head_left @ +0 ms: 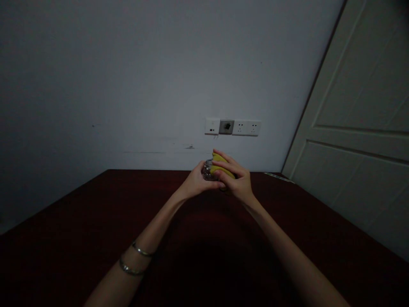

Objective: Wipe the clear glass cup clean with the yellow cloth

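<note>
Both arms reach forward over a dark red table (96, 221). My left hand (195, 183) is closed round a small clear glass (207, 170), held above the table near the wall. My right hand (234, 179) is closed on a yellow cloth (220, 164) that is pressed against the top and side of the glass. Most of the glass is hidden by the fingers and the cloth. Two thin metal bangles (136, 258) sit on my left forearm.
A grey wall (128, 85) rises behind the table, with a row of sockets and switches (232, 127) just above my hands. A pale panelled door (358, 128) stands at the right. The room is dim.
</note>
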{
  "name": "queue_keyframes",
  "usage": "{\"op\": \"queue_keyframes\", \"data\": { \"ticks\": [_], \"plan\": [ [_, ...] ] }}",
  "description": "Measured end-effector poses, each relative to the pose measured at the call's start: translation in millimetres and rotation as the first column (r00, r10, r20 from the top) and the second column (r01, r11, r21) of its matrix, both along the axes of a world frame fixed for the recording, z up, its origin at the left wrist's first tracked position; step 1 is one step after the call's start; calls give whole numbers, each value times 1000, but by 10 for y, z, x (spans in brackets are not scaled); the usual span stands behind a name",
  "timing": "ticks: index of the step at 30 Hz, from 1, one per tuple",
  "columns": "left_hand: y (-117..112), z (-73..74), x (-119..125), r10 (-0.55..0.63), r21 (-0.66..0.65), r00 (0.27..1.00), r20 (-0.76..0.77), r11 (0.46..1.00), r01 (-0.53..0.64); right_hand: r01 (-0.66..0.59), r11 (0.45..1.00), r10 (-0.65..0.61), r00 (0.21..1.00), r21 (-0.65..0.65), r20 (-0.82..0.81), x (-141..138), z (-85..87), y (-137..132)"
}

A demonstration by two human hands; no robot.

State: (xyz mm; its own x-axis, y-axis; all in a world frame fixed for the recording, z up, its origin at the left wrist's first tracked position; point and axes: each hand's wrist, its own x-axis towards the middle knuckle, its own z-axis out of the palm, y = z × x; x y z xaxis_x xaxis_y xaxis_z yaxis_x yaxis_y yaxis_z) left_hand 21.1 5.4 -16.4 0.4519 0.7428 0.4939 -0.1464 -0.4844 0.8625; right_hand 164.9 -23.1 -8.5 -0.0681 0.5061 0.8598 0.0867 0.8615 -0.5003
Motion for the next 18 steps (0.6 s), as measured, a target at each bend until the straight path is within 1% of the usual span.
{"op": "queue_keyframes", "data": {
  "ticks": [2,5,6,8,9,11,13,15,18],
  "plan": [
    [-22,23,-3,16,31,1000,-27,999,-15,12,999,-16,997,-49,-81,-17,-9,28],
    [-45,43,1,45,35,996,-81,998,-43,3,982,-42,979,-187,-201,-10,-43,114],
    [-44,40,1,49,19,995,-91,999,-47,-25,972,-29,975,-235,-222,10,-55,144],
    [-27,18,-6,20,-50,996,-88,998,-24,-113,943,41,973,-314,-226,79,-71,194],
    [-12,2,-13,-4,-95,997,-76,995,-3,-159,928,95,975,-337,-200,124,-72,209],
    [22,-34,-35,-48,-172,997,-56,984,37,-225,910,208,974,-347,-88,219,-63,216],
    [48,-59,-61,-67,-195,996,-52,979,56,-237,919,274,958,-315,80,288,-44,193],
    [60,-67,-78,-77,-195,995,-60,979,64,-188,949,249,940,-254,235,304,-31,150],
    [50,-52,-71,-78,-194,996,-53,979,66,-30,991,78,926,-133,370,238,-45,94]
  ]
}}
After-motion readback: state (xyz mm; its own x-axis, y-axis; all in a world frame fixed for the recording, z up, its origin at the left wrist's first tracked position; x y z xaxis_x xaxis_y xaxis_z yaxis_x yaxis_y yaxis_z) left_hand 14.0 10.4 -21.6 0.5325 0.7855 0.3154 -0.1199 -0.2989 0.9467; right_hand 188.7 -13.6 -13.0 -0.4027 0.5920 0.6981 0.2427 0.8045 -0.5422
